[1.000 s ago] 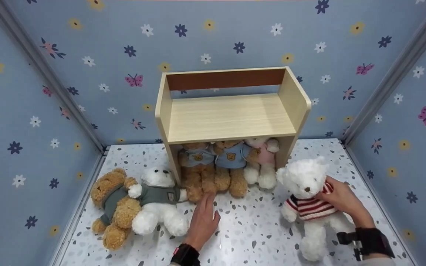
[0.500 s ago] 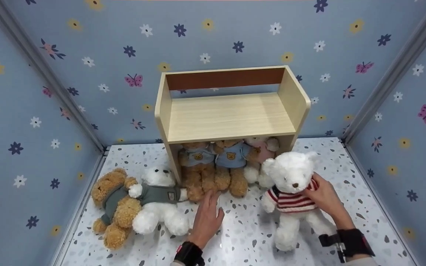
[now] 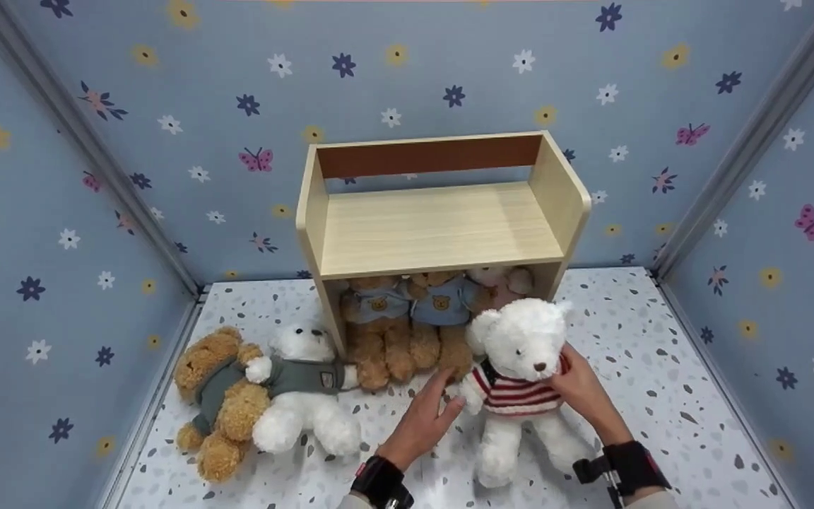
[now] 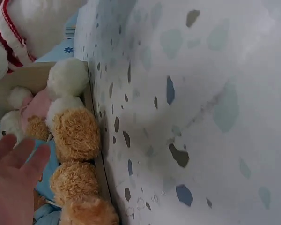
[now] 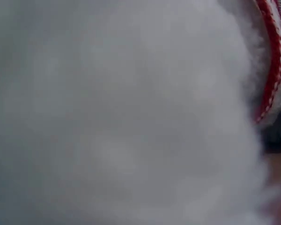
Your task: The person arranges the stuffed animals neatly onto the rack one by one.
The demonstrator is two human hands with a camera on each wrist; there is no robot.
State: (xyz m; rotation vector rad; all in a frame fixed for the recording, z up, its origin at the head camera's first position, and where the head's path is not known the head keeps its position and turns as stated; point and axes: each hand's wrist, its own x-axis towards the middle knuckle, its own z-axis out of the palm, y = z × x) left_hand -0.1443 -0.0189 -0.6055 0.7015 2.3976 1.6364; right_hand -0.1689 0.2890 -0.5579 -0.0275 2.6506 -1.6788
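My right hand (image 3: 584, 389) grips a white teddy bear (image 3: 520, 346) in a red-and-white striped sweater by its side, below the head. The bear is upright in front of the shelf's right part; its white fur fills most of the right wrist view. My left hand (image 3: 421, 420) has its fingers extended, fingertips close to the bear's arm and to a brown teddy bear (image 3: 442, 300) in a blue shirt. In the lower compartment, another brown bear (image 3: 377, 304) sits left of that one. A white plush in pink (image 4: 35, 105) sits at the far right, partly hidden in the head view.
A wooden shelf unit (image 3: 442, 226) stands against the flowered back wall, with a bare upper board. To its left on the speckled floor (image 3: 647, 353) lie a brown bear (image 3: 220, 403) and a white bear (image 3: 304, 389), both in dark green shirts.
My right hand has carried the striped-sweater bear leftward, to in front of the shelf's right side. My left hand has shifted right from the leftmost seated bear's feet toward the striped-sweater bear.
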